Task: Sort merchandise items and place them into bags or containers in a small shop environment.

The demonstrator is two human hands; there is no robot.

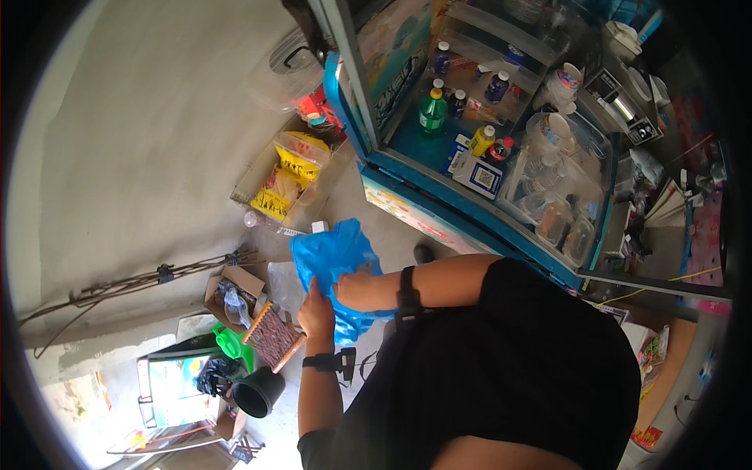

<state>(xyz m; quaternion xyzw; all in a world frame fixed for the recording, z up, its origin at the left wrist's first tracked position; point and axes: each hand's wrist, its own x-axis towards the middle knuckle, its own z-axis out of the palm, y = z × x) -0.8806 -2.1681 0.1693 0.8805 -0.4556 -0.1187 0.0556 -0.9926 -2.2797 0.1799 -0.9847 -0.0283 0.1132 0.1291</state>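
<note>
A blue plastic bag (338, 249) hangs spread and creased in front of me. My left hand (316, 311) grips its near left side, with a finger lying against the plastic. Close beside it, my right hand (357, 292) is closed on the middle of the bag, its fingertips partly hidden in the folds. The two hands are only a short gap apart. Whether anything is inside the bag, I cannot tell.
A blue-framed glass stall counter (423, 200) with bottles and cups stands at the upper right. Near the wall are a clear bin (323, 194) of yellow packets, an open cardboard box (254, 283), a woven-topped stool (274, 336), and a black bucket (258, 392).
</note>
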